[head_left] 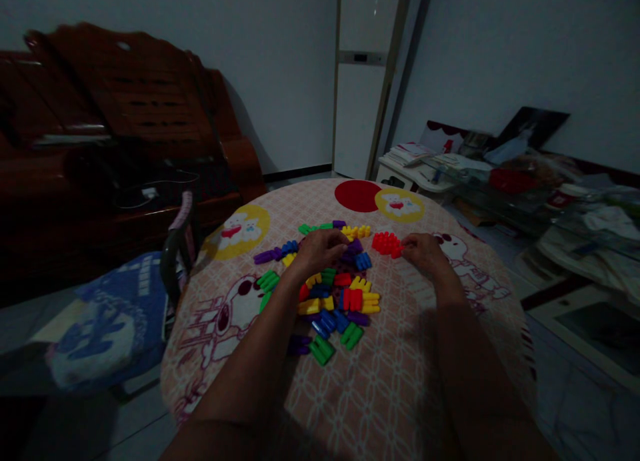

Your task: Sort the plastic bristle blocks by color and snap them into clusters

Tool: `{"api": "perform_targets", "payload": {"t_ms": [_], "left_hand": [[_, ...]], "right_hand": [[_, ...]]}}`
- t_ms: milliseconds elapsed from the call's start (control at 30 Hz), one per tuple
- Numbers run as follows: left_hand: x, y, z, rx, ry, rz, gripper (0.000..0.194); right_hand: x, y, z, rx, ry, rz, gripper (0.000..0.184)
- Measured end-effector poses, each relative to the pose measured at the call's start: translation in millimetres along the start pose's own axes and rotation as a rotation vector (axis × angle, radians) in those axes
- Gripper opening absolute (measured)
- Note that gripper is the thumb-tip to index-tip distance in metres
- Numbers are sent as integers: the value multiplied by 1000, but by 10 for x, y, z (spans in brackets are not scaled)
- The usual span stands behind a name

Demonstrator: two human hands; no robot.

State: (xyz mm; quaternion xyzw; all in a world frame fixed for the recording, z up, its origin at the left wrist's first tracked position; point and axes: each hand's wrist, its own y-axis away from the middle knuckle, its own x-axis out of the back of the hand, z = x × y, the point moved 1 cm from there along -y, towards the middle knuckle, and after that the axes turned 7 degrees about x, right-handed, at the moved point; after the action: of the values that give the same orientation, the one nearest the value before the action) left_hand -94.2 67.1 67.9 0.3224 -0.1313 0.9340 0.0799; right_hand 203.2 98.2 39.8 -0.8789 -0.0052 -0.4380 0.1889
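Observation:
My right hand (423, 253) is closed at the right end of a group of red toy building blocks (387, 243), its fingertips pinching the edge. My left hand (320, 249) hovers over the far part of a loose pile of coloured blocks. Its fingers are curled with thumb and forefinger close together; what they hold, if anything, I cannot make out. Purple blocks (353, 249) lie beside those fingertips, with yellow blocks (357, 232) just beyond. Closer to me are green blocks (321, 349), blue blocks (325, 323) and a red block on yellow ones (353, 299).
A patterned cloth covers the round table (370, 394). At the left stands a chair (175, 247) with a blue cloth bag (117, 321), and behind it a wooden sofa (135, 107). Cluttered glass shelving (530, 204) runs along the right wall.

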Motion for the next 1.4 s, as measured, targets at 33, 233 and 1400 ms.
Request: {"api": "perform_targets", "payload": {"t_ms": [33,233,1400], "left_hand": [[0,0,-3,1,1,0,17],[-6,-7,-29,25,9,-25,18],[-245,83,18,46,-365,-416,16]], "right_hand": [[-4,3,10,-17,6,-7,19],[-30,14,-42,-127,145,-132,11],[88,-10,-362,-40,315,-159,19]]}}
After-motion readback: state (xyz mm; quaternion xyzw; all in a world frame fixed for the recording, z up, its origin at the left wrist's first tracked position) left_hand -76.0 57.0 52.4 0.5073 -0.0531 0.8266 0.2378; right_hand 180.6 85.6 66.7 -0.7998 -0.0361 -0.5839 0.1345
